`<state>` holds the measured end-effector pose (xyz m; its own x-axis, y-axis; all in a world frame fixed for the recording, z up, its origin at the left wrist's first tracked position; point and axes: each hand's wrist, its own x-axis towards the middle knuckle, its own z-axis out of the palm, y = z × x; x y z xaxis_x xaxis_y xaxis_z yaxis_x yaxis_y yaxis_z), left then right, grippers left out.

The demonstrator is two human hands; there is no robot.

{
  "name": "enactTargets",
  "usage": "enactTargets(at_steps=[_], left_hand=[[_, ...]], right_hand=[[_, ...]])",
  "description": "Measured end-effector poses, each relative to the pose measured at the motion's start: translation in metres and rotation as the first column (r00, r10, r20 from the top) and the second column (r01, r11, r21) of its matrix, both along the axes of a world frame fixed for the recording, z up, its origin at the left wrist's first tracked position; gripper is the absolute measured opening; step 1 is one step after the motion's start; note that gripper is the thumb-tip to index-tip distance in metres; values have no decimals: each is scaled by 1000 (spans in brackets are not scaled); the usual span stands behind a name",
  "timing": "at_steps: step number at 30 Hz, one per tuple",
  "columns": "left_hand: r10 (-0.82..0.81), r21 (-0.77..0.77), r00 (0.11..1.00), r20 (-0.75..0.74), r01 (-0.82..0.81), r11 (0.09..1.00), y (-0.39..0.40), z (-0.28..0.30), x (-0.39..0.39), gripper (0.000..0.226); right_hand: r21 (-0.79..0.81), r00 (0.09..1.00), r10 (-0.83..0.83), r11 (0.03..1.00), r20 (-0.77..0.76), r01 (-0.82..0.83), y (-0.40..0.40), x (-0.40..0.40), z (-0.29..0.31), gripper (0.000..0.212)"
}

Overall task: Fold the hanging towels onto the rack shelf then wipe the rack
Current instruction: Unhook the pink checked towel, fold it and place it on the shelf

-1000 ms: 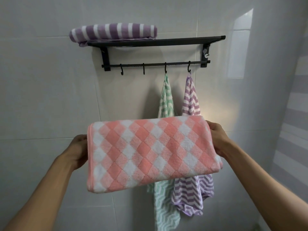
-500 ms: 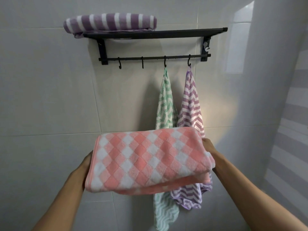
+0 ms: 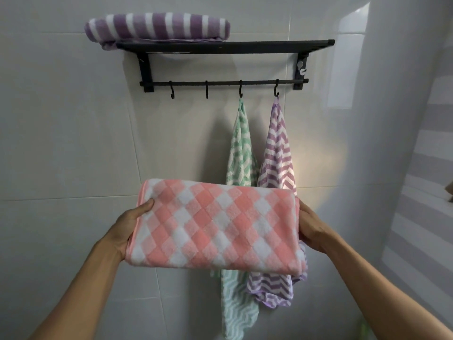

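A folded pink-and-white checked towel (image 3: 218,227) is held flat in front of the wall, well below the black rack shelf (image 3: 245,46). My left hand (image 3: 127,229) grips its left end, thumb on top. My right hand (image 3: 312,229) grips its right end. A folded purple-striped towel (image 3: 157,28) lies on the left part of the shelf. A green zigzag towel (image 3: 241,153) and a purple zigzag towel (image 3: 278,153) hang from the two right hooks, partly hidden behind the pink towel.
The rack's hook bar (image 3: 220,82) has two bare hooks (image 3: 172,90) on the left. White wall tiles surround the rack. A striped purple curtain (image 3: 426,192) hangs at the right edge.
The pink towel went from hanging upright between my hands to lying flat and folded over. My left thumb now lies on top of it.
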<state>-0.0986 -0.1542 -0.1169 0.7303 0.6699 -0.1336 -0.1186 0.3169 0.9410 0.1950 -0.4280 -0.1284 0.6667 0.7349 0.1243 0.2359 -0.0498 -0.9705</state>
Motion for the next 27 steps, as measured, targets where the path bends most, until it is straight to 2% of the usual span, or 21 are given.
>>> enactTargets(at_steps=[2, 4, 6, 7, 9, 11, 13, 16, 18, 23, 27], left_hand=[[2, 22, 1000, -8, -2, 1000, 4, 3, 3, 37], [6, 29, 1000, -14, -5, 1000, 11, 3, 2, 42], [10, 18, 1000, -26, -10, 1000, 20, 0, 0, 48], [6, 15, 1000, -26, -6, 1000, 24, -1, -2, 49], [-1, 21, 1000, -31, 1, 1000, 30, -4, -5, 47], [-16, 33, 1000, -25, 17, 999, 37, -4, -8, 42], [-31, 59, 999, -15, 32, 998, 47, -4, -12, 48], [-76, 109, 997, -35, 79, 991, 60, -6, -15, 92], [-87, 119, 996, -26, 90, 989, 64, -7, -14, 103], [-129, 101, 991, 25, 125, 987, 57, 0, -2, 106], [-176, 120, 980, 92, 164, 979, 34, 34, 13, 74]], right_hand=[[48, 952, 48, 998, -301, -35, 5, -3, -11, 44], [150, 814, 110, 988, -570, -28, 8, -7, -24, 56], [255, 675, 224, 965, -703, -55, 7, -13, -35, 74], [279, 641, 278, 955, -716, -103, 6, -17, -39, 76], [265, 665, 359, 933, -655, -243, 7, -27, -44, 60], [190, 731, 376, 926, -569, -328, 12, -32, -49, 62], [132, 768, 352, 933, -535, -335, 16, -36, -49, 63], [67, 811, 227, 972, -539, -227, 20, -40, -48, 53], [28, 851, 109, 993, -514, -111, 20, -44, -41, 41], [52, 917, -51, 996, -397, 77, 16, -42, -16, 41], [140, 951, -69, 983, -301, 116, -3, -28, 23, 40]])
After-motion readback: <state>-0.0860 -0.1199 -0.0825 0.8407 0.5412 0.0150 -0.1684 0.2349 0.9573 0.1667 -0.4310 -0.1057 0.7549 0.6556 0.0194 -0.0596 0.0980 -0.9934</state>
